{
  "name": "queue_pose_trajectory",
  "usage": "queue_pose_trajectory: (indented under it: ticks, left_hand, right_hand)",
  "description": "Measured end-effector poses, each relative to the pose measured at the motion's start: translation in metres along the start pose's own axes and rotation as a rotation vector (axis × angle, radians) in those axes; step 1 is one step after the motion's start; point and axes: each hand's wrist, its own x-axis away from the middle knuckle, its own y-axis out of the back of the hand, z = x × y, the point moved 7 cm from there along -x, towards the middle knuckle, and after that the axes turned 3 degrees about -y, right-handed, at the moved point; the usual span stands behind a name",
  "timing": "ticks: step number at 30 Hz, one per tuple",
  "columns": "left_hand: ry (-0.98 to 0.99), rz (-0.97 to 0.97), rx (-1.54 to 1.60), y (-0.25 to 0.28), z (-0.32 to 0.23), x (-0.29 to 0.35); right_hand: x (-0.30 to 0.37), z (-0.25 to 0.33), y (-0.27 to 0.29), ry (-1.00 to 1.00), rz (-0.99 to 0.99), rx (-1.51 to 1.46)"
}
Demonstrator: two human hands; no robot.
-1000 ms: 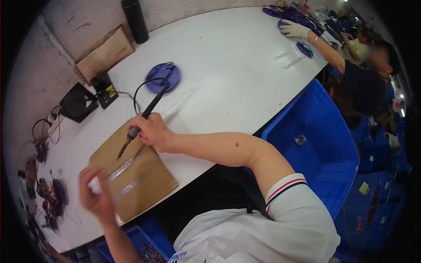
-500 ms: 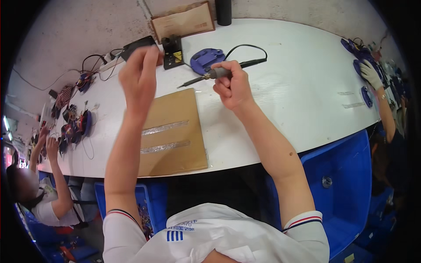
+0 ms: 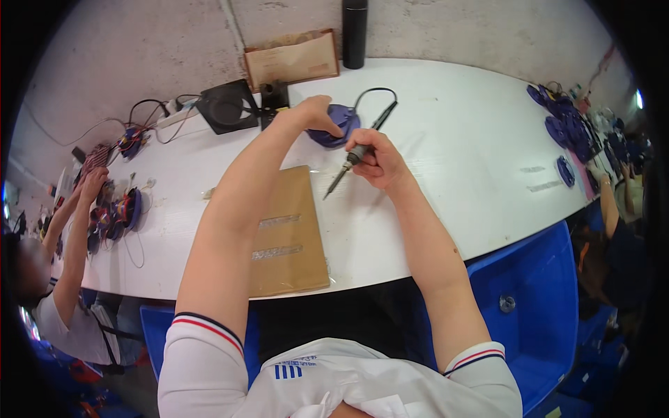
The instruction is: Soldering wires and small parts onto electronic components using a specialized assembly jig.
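My right hand [image 3: 378, 159] grips a soldering iron [image 3: 339, 175] by its grey handle, the tip slanting down and left above the white tabletop, just right of the cardboard sheet. The iron's black cable loops behind it. My left hand [image 3: 319, 115] reaches across to a round purple plastic shell [image 3: 350, 120], thumb and fingers apart over its left side; part of the shell is hidden under the hand. A brown cardboard sheet [image 3: 300, 202] with two strips of clear tape lies on the table, partly behind my left forearm.
A black square fan-like box [image 3: 227, 106] and a black iron stand [image 3: 274, 94] are behind my left arm. A black bottle [image 3: 354, 38] stands by the wall. Purple shells [image 3: 568, 129] pile up far right. A blue bin [image 3: 536, 299] sits below. Co-workers work on both sides.
My left hand has moved right, from beside the iron stand to the purple shell. The soldering iron has swung so its tip points more downward and toward me. The view has shifted slightly.
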Motion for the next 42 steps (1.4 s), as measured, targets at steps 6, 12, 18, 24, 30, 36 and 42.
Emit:
queue_pose_trajectory:
  ticks: [6, 12, 18, 24, 30, 36, 42]
  left_hand:
    - [0.052, -0.007, -0.089, 0.023, -0.014, 0.032]
    - [0.236, -0.695, 0.594, 0.081, 0.018, 0.160]
    - [0.446, -0.565, 0.742, 0.036, 0.021, 0.296]
    - [0.520, -0.402, 0.771, -0.005, 0.030, 0.364]
    - [0.134, -0.393, 0.048, 0.029, -0.008, 0.361]
    - [0.321, -0.337, 0.109, 0.011, -0.019, 0.343]
    - [-0.004, -0.211, 0.138, 0.011, -0.011, 0.331]
  right_hand:
    - [-0.002, -0.001, -0.009, -0.033, -0.002, 0.065]
    - [0.004, -0.007, -0.011, -0.077, -0.006, 0.067]
    - [0.000, -0.020, -0.009, -0.105, -0.080, 0.005]
    - [-0.002, -0.025, -0.047, -0.043, -0.010, -0.096]
    - [-0.010, -0.037, -0.074, -0.018, -0.059, -0.092]
    - [-0.004, -0.052, -0.066, -0.053, -0.065, -0.141]
    - [-0.006, -0.060, -0.046, -0.068, -0.161, -0.122]
